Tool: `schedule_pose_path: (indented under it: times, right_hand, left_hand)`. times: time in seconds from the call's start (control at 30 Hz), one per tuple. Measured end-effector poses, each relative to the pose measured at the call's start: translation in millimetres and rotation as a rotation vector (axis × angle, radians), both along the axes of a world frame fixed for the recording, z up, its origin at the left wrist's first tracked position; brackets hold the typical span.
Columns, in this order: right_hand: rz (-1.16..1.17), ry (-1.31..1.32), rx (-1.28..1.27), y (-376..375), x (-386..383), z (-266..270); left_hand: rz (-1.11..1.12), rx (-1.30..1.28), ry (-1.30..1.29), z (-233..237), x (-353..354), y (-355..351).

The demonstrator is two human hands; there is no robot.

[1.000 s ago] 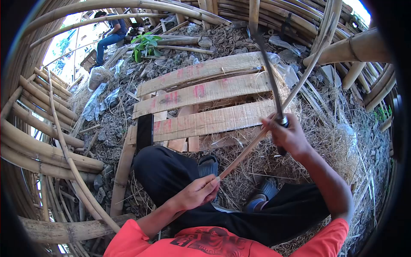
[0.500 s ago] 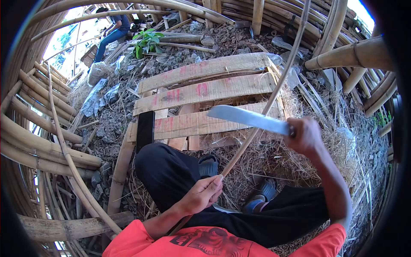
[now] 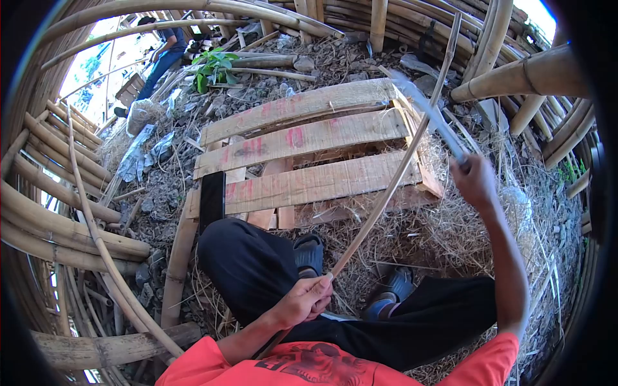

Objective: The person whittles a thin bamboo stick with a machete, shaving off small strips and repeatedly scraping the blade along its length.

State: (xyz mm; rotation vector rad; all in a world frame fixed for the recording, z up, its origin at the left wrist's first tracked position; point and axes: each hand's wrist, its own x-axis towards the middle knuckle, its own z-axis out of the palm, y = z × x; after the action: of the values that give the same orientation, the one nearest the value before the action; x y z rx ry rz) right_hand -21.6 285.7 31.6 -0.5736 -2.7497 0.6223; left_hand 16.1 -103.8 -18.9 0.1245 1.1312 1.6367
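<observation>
Low in the middle, over the black trousers, the left hand [image 3: 302,299] is clenched round the near end of a thin bamboo strip [image 3: 380,204], thumb on top. From that grip the strip slants up and to the right, crosses the near plank of the pallet [image 3: 302,138] and its right corner, and runs on toward the far bamboo wall at the top. To the right, the right hand [image 3: 475,180] is raised and closed tight on the handle of a knife [image 3: 443,134]. Its blade points up and left, blurred, and crosses the strip just past the pallet's right edge; whether the edge touches the strip I cannot tell. One sandal [image 3: 310,248] sits just left of the strip, beyond the left hand, and a second sandal [image 3: 393,286] lies further right on the straw [image 3: 450,238]. A flat black object [image 3: 212,199] stands at the pallet's near left corner. Thick bamboo poles [image 3: 64,222] lie stacked on the left. Far at top left another person [image 3: 164,51] sits near a green plant [image 3: 215,64]
</observation>
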Motion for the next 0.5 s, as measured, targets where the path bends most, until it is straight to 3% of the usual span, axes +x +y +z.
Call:
schedule_pose_path:
  times: [0.03, 0.1, 0.17, 0.3, 0.33, 0.37, 0.43, 0.47, 0.5]
  right_hand:
    - [0.07, 0.012, -0.08, -18, 8, 1]
    - [0.471, 0.071, 0.155, -34, 14, -13]
    - [0.609, -0.143, 0.284, -47, 13, 7]
    - [-0.101, -0.058, 0.085, 13, -12, -4]
    - [-0.067, 0.045, 0.06, 17, -5, -6]
    - [-0.038, -0.072, -0.025, 6, 1, 2]
    - [0.279, -0.187, -0.03, -18, 11, -10]
    - [0.554, -0.151, 0.136, -32, 16, -14]
    - [0.654, -0.335, 0.237, -50, 15, 6]
  left_hand:
    - [0.001, 0.006, 0.008, -3, 0, 3]
    - [-0.023, 0.004, 0.018, -7, 1, 7]
    - [-0.048, 0.019, 0.025, -5, -3, 8]
    - [-0.04, -0.041, -0.088, -4, 0, -3]
    - [-0.065, -0.05, -0.067, -6, 4, -3]
    - [-0.083, -0.048, -0.07, -8, 3, -1]
    - [-0.107, -0.053, -0.093, -11, 9, 1]
    - [-0.102, -0.044, -0.101, -12, 11, 1]
    - [-0.099, -0.034, -0.101, -13, 11, 1]
